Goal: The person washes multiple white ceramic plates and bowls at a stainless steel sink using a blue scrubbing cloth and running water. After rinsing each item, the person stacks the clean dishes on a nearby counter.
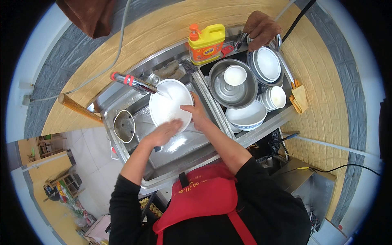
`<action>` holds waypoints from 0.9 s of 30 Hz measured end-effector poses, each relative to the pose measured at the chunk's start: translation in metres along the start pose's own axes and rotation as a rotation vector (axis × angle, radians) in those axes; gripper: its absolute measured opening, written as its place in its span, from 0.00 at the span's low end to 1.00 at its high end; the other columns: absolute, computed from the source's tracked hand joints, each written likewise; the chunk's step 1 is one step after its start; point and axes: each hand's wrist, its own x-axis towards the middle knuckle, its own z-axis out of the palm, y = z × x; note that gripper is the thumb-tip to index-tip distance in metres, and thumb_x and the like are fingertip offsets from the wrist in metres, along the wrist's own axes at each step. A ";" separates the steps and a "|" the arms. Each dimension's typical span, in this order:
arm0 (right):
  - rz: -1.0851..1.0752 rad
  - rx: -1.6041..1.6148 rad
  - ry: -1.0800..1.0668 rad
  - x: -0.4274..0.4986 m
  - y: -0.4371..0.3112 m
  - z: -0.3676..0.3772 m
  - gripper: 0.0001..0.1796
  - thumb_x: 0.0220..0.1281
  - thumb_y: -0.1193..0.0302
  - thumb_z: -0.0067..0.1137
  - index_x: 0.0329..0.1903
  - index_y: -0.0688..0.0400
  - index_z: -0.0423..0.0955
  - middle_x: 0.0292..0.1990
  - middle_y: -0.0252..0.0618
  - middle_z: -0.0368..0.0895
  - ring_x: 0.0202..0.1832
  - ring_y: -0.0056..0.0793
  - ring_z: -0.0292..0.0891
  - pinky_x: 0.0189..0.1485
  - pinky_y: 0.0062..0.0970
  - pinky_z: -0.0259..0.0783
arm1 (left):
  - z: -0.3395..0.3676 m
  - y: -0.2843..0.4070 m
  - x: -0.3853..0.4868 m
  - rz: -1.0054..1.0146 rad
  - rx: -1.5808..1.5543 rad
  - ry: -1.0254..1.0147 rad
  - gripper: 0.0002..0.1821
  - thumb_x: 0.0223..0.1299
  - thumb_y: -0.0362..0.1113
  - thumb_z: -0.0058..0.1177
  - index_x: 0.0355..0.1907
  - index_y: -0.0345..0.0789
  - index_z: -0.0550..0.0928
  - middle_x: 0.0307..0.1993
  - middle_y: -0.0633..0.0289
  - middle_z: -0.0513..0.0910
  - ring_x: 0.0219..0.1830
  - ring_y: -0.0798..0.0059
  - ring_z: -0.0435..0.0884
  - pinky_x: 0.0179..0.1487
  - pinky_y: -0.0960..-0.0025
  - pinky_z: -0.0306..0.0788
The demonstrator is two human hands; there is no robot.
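A round white plate (pixel 167 105) is tilted over the left basin of a steel double sink (pixel 180 150), under a faucet (pixel 134 82) with red bands. Water runs from the spout onto the plate. My right hand (pixel 199 111) grips the plate's right rim, thumb on the upper face and the other fingers partly hidden behind it. My left hand (pixel 167 132) lies flat against the lower part of the plate, its fingers somewhat blurred. An oval metal strainer (pixel 124 126) sits at the basin's left end.
The right basin holds a steel pot (pixel 232 98) with a white bowl (pixel 235 75) in it, stacked plates (pixel 268 64), small bowls (pixel 277 97) and a larger bowl (pixel 246 114). A yellow pump jug (pixel 206 44) and a brown cloth (pixel 261 29) are behind; orange-yellow gloves (pixel 299 96) lie right.
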 end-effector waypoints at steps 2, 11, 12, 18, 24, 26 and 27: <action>-0.043 -0.070 -0.011 -0.001 0.008 -0.001 0.43 0.50 0.71 0.64 0.70 0.61 0.56 0.59 0.50 0.70 0.59 0.41 0.71 0.61 0.35 0.68 | -0.003 -0.005 0.005 -0.238 0.412 0.127 0.39 0.74 0.56 0.35 0.75 0.28 0.53 0.76 0.41 0.51 0.79 0.49 0.46 0.79 0.53 0.38; -0.005 0.054 0.008 0.005 0.024 0.004 0.43 0.53 0.69 0.63 0.72 0.56 0.54 0.59 0.48 0.70 0.57 0.39 0.72 0.53 0.39 0.75 | 0.013 0.020 0.034 0.101 -0.384 0.265 0.33 0.76 0.45 0.30 0.78 0.34 0.46 0.77 0.42 0.44 0.80 0.48 0.38 0.79 0.54 0.33; 0.027 0.042 0.004 0.006 0.015 -0.004 0.43 0.53 0.69 0.63 0.72 0.58 0.54 0.60 0.51 0.68 0.59 0.40 0.70 0.57 0.38 0.71 | 0.010 0.018 0.020 0.142 -0.428 0.067 0.32 0.77 0.45 0.27 0.78 0.35 0.47 0.77 0.42 0.44 0.80 0.48 0.39 0.79 0.55 0.33; -0.006 -0.068 0.020 -0.015 0.019 0.010 0.45 0.52 0.68 0.63 0.72 0.58 0.53 0.62 0.50 0.68 0.62 0.42 0.68 0.61 0.40 0.70 | 0.002 -0.001 0.026 -0.126 0.386 0.394 0.39 0.73 0.53 0.37 0.74 0.26 0.54 0.76 0.40 0.48 0.79 0.48 0.41 0.79 0.56 0.35; 0.069 0.123 0.041 -0.004 0.009 0.012 0.27 0.58 0.68 0.59 0.60 0.56 0.64 0.51 0.42 0.75 0.51 0.36 0.77 0.52 0.35 0.76 | 0.020 0.018 0.056 0.243 -0.336 0.490 0.40 0.74 0.56 0.35 0.76 0.28 0.50 0.78 0.43 0.41 0.80 0.52 0.41 0.79 0.58 0.34; 0.046 0.097 -0.046 0.003 -0.010 -0.003 0.27 0.57 0.66 0.60 0.59 0.57 0.65 0.50 0.42 0.76 0.48 0.34 0.78 0.44 0.35 0.78 | 0.018 0.015 0.032 0.355 -0.441 0.132 0.40 0.75 0.58 0.30 0.76 0.29 0.50 0.78 0.43 0.42 0.80 0.53 0.42 0.80 0.59 0.35; -0.021 0.041 -0.075 0.004 -0.017 -0.007 0.31 0.57 0.66 0.60 0.64 0.58 0.63 0.52 0.43 0.76 0.49 0.35 0.79 0.40 0.34 0.81 | 0.013 0.010 0.020 0.218 -0.279 0.074 0.40 0.75 0.57 0.31 0.77 0.30 0.49 0.77 0.43 0.43 0.80 0.52 0.42 0.79 0.58 0.36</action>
